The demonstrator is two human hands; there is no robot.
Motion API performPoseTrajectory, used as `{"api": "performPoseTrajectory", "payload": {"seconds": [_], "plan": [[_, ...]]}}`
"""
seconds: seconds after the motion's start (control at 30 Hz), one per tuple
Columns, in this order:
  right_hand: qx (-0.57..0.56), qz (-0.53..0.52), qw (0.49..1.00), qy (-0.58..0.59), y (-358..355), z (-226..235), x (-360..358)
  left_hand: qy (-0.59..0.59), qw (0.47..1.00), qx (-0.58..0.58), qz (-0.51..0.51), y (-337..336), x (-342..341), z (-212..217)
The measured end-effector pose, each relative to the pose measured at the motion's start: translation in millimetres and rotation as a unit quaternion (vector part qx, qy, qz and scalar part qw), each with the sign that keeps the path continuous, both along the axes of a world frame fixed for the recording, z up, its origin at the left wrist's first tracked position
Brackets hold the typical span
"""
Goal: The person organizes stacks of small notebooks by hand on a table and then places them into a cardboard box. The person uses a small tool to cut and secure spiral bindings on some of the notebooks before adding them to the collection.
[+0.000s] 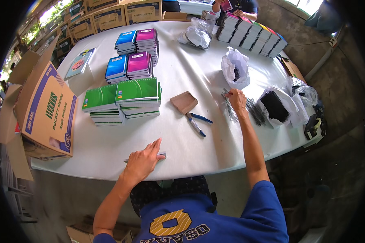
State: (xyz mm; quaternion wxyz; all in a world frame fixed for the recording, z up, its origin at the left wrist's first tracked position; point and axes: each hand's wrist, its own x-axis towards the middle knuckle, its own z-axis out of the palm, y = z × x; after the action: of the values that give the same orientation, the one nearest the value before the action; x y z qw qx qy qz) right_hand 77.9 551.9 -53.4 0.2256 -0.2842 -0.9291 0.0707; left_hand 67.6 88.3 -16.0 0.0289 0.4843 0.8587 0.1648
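Near the front edge of the table, my left hand [143,160] grips a thin, greyish notebook-like block [162,155], with the thumb on its near side. Most of that block is hidden under the hand. My right hand [236,99] reaches out over loose dark spiral wire coils [231,111], its fingertips closed on the end of one. More coils [255,112] lie just to the right of it. Between my hands are blue-handled pliers [196,122] and a brown cardboard piece [184,102].
Green notebooks [137,90] and blue and magenta notebook stacks [138,62] stand left of centre. An open carton [48,111] sits at the left edge. White plastic bags [235,67] of coils lie at right. Across the table, a person [239,10] handles notebooks beside a long spiral-bound row [251,35].
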Motion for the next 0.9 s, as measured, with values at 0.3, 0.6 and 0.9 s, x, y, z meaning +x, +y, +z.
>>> {"api": "performPoseTrajectory", "payload": {"seconds": [0.3,0.6,0.9], "plan": [[0.016,0.173,0.981,0.085,-46.5,57.0,20.0,0.014,1.0,0.015,0.004,7.3,2.6,-0.6],[-0.345,0.422,0.838,0.03,-241.7,50.1,61.8,0.101,0.995,0.015,0.01,1.9,4.2,-5.4],[-0.397,0.463,0.792,-0.005,-243.9,38.7,58.9,0.052,0.998,0.017,0.04,4.8,4.3,-0.9]]}}
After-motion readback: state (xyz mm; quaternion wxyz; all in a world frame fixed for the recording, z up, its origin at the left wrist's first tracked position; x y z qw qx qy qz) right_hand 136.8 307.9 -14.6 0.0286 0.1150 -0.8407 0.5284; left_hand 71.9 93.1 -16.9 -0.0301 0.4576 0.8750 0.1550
